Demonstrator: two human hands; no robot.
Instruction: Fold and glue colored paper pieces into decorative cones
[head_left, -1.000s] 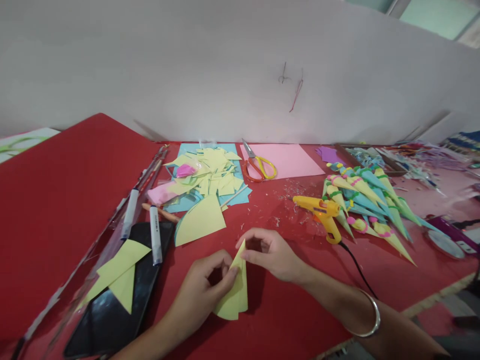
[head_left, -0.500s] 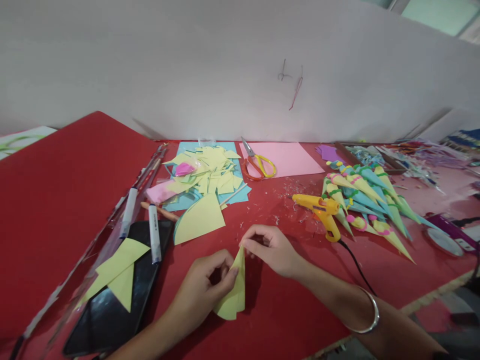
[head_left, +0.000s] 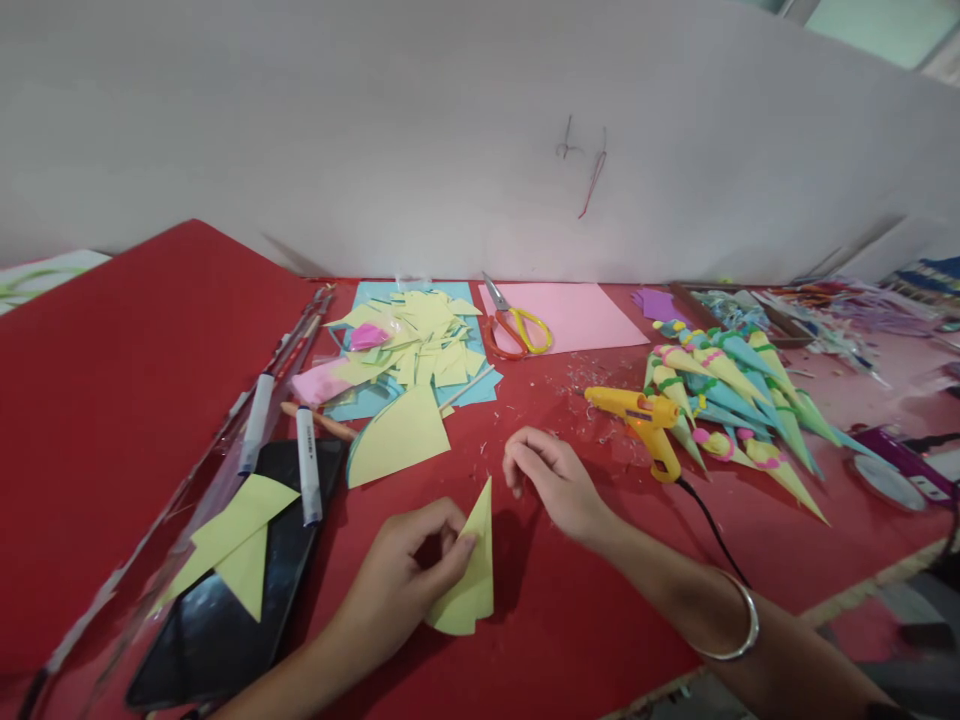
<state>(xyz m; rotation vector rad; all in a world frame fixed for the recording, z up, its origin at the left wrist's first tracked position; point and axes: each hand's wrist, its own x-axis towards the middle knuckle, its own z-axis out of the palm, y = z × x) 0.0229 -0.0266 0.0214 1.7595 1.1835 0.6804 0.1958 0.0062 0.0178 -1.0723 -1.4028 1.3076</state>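
A yellow paper cone point(head_left: 474, 575) stands over the red table, its point up and its wide, uneven end toward me. My left hand point(head_left: 409, 565) is closed on its left side, thumb in front. To the right of the cone's tip, my right hand point(head_left: 551, 480) hovers apart from it with loosely bent fingers and nothing visible in them. A yellow fan-shaped paper piece point(head_left: 401, 435) lies beyond my left hand, with blue paper edges showing under it. The yellow glue gun point(head_left: 637, 420) rests on its side to the right of my right hand.
Yellow scraps point(head_left: 420, 330) are heaped on blue paper at the back. Scissors point(head_left: 514, 325) lie partly on a pink sheet point(head_left: 585, 315). Finished cones point(head_left: 742, 390) pile up at right. At left are a black phone-like slab point(head_left: 225, 610) and markers point(head_left: 308, 465). A cord point(head_left: 712, 530) trails from the glue gun.
My right hand has let go of the cone's tip and moved slightly right and up. The left hand keeps its hold, and the cone's tip now shows fully.
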